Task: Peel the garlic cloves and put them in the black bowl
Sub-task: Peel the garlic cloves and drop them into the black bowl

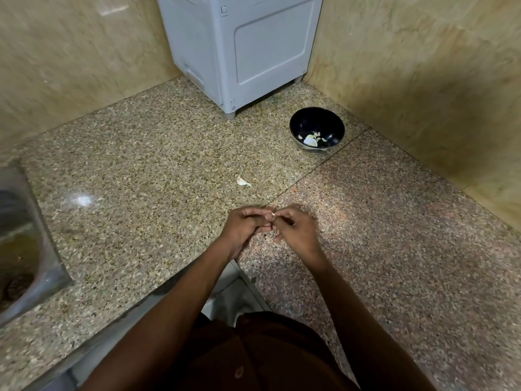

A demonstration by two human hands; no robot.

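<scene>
Brown shirt at bottom frame, then my left hand [245,225] and right hand [293,228] meet mid-frame, fingers curled, both pinching one small pale garlic clove [272,215]. Peeling step underway, I judge. Next: strip skin, carry clove to the glossy black bowl [317,128] upper right, already holding pale pieces. Another unpeeled white clove [243,182] lies between. Speckled granite counter [141,165] is open; steel sink [19,244] sits at left edge, walls close behind bowl.
</scene>
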